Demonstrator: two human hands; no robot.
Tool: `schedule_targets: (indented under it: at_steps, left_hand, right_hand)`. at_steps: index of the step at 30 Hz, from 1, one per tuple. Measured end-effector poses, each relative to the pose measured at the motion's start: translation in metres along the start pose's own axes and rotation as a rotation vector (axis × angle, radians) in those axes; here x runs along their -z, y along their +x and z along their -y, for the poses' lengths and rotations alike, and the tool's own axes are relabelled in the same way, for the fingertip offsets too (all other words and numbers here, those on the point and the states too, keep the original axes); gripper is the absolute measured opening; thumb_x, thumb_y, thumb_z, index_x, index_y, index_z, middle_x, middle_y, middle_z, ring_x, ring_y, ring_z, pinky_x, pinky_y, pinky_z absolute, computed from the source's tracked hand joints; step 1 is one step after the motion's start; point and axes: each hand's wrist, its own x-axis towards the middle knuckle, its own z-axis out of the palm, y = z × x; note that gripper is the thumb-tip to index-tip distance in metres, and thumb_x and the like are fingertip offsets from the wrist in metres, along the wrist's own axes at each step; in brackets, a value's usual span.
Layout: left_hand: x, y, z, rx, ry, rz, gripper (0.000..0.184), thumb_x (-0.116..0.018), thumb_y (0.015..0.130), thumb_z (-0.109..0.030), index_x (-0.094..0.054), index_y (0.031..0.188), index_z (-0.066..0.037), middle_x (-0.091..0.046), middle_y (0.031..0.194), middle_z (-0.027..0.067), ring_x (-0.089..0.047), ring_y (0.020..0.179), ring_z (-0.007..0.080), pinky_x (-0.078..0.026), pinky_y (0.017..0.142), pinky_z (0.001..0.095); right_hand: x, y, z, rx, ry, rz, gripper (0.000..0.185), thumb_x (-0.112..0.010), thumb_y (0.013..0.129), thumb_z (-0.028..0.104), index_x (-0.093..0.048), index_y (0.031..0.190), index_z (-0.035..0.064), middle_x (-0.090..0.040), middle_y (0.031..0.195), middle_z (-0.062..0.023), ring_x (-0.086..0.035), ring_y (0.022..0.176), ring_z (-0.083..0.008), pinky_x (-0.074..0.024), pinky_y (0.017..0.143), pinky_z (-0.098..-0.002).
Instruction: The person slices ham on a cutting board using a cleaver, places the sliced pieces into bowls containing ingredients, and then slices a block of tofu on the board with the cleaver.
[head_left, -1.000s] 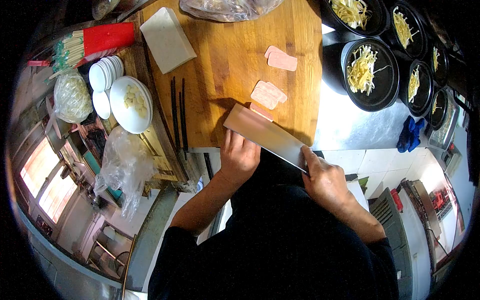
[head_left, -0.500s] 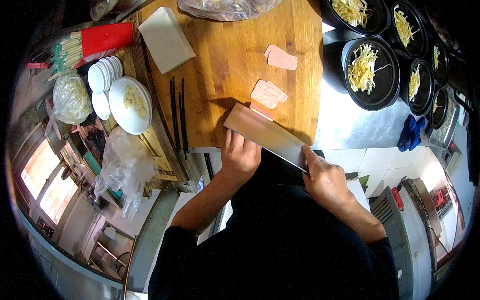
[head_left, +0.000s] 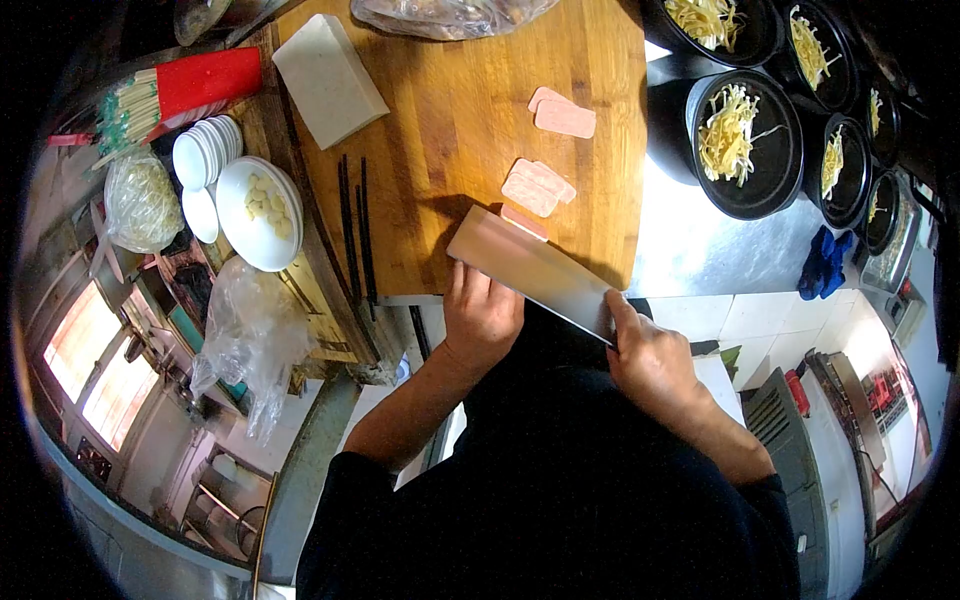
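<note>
A broad cleaver (head_left: 530, 272) lies slantwise over the near part of the wooden cutting board, its handle end in my closed right hand (head_left: 650, 352). Beyond the blade shows the edge of a piece of pink luncheon meat (head_left: 525, 223); the blade covers the rest. At the near side of the blade, my left hand (head_left: 482, 318) is closed, fingers bent toward the meat, with the fingertips hidden. Cut luncheon meat slices (head_left: 537, 188) lie overlapping just past the blade. Farther off is another small group of slices (head_left: 565, 118).
The cutting board (head_left: 440, 120) carries a pale rectangular block (head_left: 330, 85), black chopsticks (head_left: 357, 225) and a plastic bag (head_left: 455, 15). Black bowls with enoki mushrooms (head_left: 730, 135) stand right, near a blue cloth (head_left: 825, 262). Left are white bowls (head_left: 290, 185) and a clear bag (head_left: 250, 330).
Both hands and the cleaver stay nearly in place. The view has shifted very slightly.
</note>
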Motion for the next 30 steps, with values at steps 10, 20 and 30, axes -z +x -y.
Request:
schedule_targets:
  at_steps: [10, 20, 30]
  left_hand:
    - [0.003, 0.001, -0.001, -0.021, -0.020, 0.012, 0.040, -0.072, 0.089, 0.001, -0.068, 0.127, 0.012, -0.063, 0.128, 0.0320, -0.062, 0.116, 0.0561, -0.054, 0.105, 0.0616]
    - [0.003, 0.004, -0.002, -0.006, -0.007, 0.020, 0.035, -0.072, 0.087, 0.003, -0.068, 0.121, 0.012, -0.063, 0.121, 0.0304, -0.063, 0.110, 0.0545, -0.055, 0.101, 0.0607]
    - [0.003, 0.008, -0.004, -0.038, 0.020, -0.002, 0.035, -0.071, 0.085, 0.006, -0.068, 0.119, 0.012, -0.063, 0.120, 0.0302, -0.063, 0.106, 0.0527, -0.056, 0.096, 0.0598]
  right_hand:
    - [-0.004, -0.001, 0.002, 0.014, -0.030, -0.045, 0.051, -0.062, 0.099, 0.006, -0.056, 0.146, -0.0138, -0.072, 0.079, -0.0170, -0.075, 0.061, -0.0303, -0.0616, 0.052, -0.0427]
    - [0.007, 0.005, 0.005, -0.098, 0.047, 0.121, 0.062, -0.072, 0.093, 0.005, -0.050, 0.150, -0.0100, -0.076, 0.090, -0.0225, -0.079, 0.073, -0.0382, -0.0650, 0.063, -0.0479]
    - [0.006, 0.008, 0.003, -0.154, 0.080, 0.178, 0.068, -0.078, 0.089, 0.004, -0.049, 0.151, -0.0048, -0.078, 0.098, -0.0263, -0.080, 0.081, -0.0440, -0.0667, 0.070, -0.0512]
